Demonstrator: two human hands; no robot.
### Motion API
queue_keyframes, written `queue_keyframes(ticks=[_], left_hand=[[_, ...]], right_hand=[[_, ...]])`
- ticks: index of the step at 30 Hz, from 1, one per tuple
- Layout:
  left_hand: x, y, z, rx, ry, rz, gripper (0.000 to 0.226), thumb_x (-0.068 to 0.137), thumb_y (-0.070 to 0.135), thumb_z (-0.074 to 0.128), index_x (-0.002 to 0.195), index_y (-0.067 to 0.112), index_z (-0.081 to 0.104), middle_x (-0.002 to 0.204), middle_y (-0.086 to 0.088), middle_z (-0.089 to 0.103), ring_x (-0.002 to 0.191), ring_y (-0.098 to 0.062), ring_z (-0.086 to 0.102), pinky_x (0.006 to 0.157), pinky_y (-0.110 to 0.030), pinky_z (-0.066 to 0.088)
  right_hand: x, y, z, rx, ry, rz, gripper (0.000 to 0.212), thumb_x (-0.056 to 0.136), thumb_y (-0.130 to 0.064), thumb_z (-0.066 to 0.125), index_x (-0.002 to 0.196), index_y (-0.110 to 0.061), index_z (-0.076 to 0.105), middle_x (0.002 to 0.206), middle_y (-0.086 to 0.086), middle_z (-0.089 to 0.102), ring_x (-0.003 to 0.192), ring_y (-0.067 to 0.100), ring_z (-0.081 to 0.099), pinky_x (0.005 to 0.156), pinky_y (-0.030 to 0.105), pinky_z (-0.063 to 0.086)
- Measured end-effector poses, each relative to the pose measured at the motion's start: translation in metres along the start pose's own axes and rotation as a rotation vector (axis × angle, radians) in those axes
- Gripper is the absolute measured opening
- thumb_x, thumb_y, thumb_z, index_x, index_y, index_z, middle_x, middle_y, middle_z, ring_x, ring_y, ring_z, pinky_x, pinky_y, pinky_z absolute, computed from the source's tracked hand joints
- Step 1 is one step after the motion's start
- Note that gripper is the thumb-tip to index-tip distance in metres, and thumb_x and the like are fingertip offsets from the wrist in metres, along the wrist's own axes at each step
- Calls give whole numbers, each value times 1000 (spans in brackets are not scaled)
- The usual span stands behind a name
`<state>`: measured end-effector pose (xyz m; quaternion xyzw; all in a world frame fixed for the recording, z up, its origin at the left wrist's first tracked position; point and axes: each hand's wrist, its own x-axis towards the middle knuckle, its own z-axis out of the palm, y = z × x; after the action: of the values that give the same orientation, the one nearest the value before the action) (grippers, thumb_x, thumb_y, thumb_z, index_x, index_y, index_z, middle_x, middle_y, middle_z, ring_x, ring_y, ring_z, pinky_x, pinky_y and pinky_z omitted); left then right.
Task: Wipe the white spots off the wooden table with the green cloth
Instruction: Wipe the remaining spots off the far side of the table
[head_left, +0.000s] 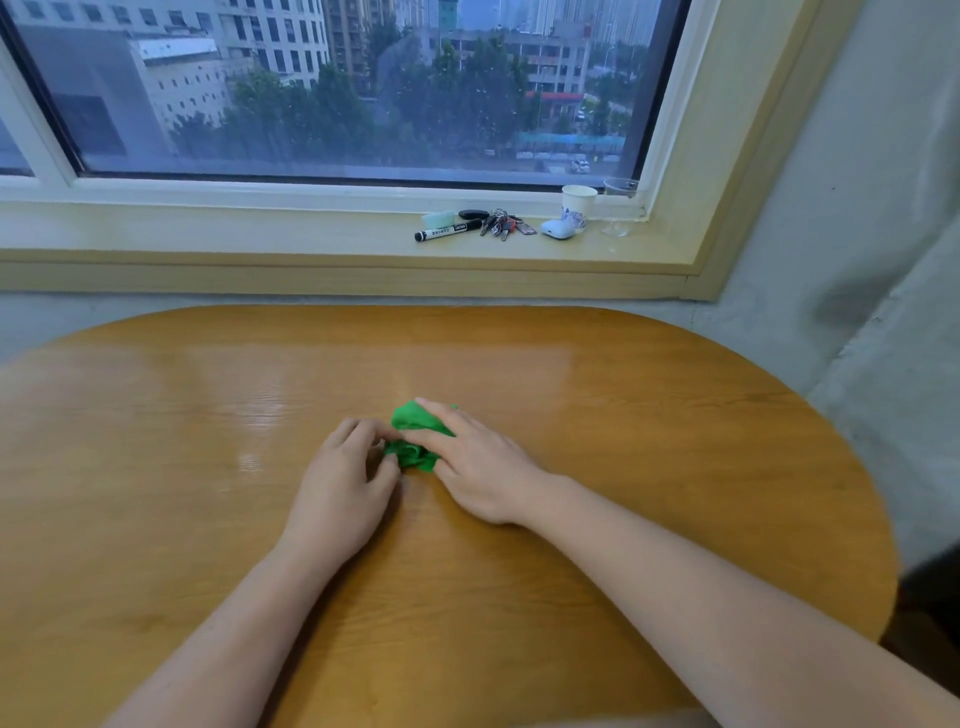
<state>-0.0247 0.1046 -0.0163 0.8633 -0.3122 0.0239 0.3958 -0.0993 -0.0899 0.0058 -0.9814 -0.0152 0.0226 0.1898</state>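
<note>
The green cloth (415, 441) lay bunched mid-bench (156, 467), largely hidden under the right hand (475, 467), whose flat fingers pressed it down. The left hand (345, 480) pinched its near edge with curled fingers. No white spots were discernible.

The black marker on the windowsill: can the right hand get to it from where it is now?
Probably yes. The right hand rests on the green cloth at mid-table, and bare wooden table lies between it and the black marker on the windowsill. It looks like a long stretch.
</note>
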Motion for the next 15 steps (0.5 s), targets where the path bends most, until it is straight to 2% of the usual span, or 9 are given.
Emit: queue_keyframes(ticks=[3, 6, 10, 15], left_hand=[[-1, 1, 3, 77, -33, 41, 14, 96, 29, 62, 110, 31, 66, 109, 14, 60, 104, -16, 63, 88, -46, 54], [-1, 4, 5, 157, -97, 72, 24, 95, 43, 54, 113, 32, 65, 113, 12, 60, 109, -22, 61, 89, -49, 53], [-2, 5, 11, 293, -145, 117, 23, 99, 34, 63, 122, 33, 63, 126, 10, 60, 118, -24, 57, 92, -47, 49], [-6, 12, 14, 327, -196, 144, 28, 103, 38, 56, 130, 35, 60, 136, 12, 57, 124, -21, 54, 97, -45, 45]], right_hand=[[-36, 3, 3, -21, 13, 11, 57, 110, -25, 39, 162, -47, 35, 178, -12, 4, 163, 22, 11, 128, 47, 21], [-72, 11, 1, -23, 22, 60, 57, 111, -25, 40, 162, -49, 33, 178, -14, 2, 163, 20, 10, 128, 46, 23], [-122, 21, -2, -28, 46, 131, 56, 114, -26, 39, 163, -50, 30, 177, -19, -2, 164, 18, 6, 126, 43, 23], [-185, 41, -2, -34, 105, 212, 57, 115, -26, 39, 164, -52, 26, 175, -24, -9, 163, 14, 4, 126, 38, 23]])
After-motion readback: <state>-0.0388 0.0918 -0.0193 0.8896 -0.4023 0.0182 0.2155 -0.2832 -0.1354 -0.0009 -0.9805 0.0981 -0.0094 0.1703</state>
